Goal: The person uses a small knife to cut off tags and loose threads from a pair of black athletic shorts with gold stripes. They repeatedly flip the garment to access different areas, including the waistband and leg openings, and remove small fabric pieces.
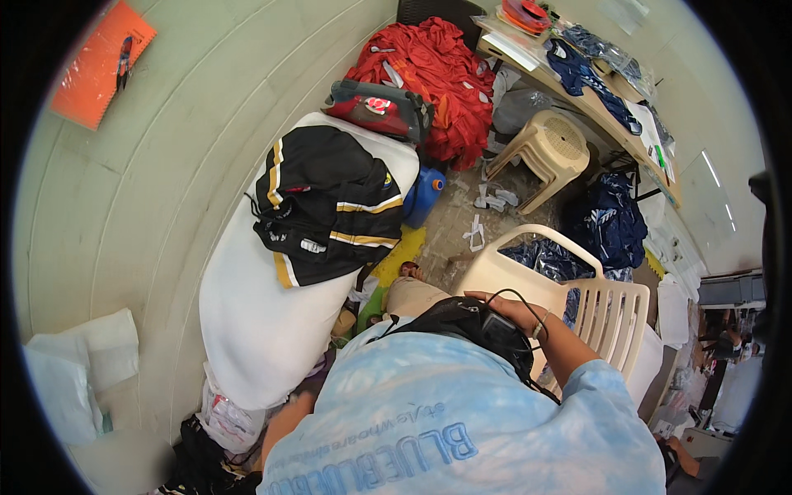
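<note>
My right hand [516, 312] is at my waist, its fingers closed over the edge of a black waist bag [454, 322]. A dark boxy device [499, 330] with a looped black cable is against the bag, beside the palm. Low on the left, my left hand [299, 406] is smeared by motion near the rounded end of a white padded ironing board [247, 346]; its fingers cannot be made out. Across the board is a crumpled black garment [322, 186] with white and yellow stripes, apart from both hands.
A red and grey appliance [379, 107] stands at the board's far end, before a red cloth heap [437, 62]. Cream plastic chair [606, 309] and stool [553, 140] are at right. Beyond is a table [610, 103] with dark blue garments. Plastic bags [235, 421] lie lower left.
</note>
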Demonstrator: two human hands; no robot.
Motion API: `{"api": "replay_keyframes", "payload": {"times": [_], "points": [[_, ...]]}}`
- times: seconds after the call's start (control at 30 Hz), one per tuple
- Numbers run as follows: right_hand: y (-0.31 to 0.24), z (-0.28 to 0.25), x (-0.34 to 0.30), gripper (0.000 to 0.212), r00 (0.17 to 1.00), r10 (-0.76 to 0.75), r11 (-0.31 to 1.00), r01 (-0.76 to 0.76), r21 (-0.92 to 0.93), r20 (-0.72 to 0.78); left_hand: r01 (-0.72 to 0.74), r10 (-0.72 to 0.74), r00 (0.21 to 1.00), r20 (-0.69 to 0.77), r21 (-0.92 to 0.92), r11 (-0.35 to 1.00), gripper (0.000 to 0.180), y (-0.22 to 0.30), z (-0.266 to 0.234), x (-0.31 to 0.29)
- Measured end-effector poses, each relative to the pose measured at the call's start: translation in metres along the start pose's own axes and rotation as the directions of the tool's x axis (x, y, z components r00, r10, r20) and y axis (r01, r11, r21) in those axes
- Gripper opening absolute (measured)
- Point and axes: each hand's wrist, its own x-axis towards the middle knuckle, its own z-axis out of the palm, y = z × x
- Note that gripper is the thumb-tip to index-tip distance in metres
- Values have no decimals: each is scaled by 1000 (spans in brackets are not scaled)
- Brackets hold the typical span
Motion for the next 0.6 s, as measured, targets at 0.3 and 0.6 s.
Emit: {"api": "replay_keyframes", "payload": {"times": [0.3,0.6], "points": [[-6,-17,-22,78,998,-13,994,20,107,-67,-105,90,994,-55,-390,915,31,-17,26,39],[13,-92,-57,97,982,146,911,-87,403,-117,-127,88,992,-96,-570,812,33,22,-5,104]]}}
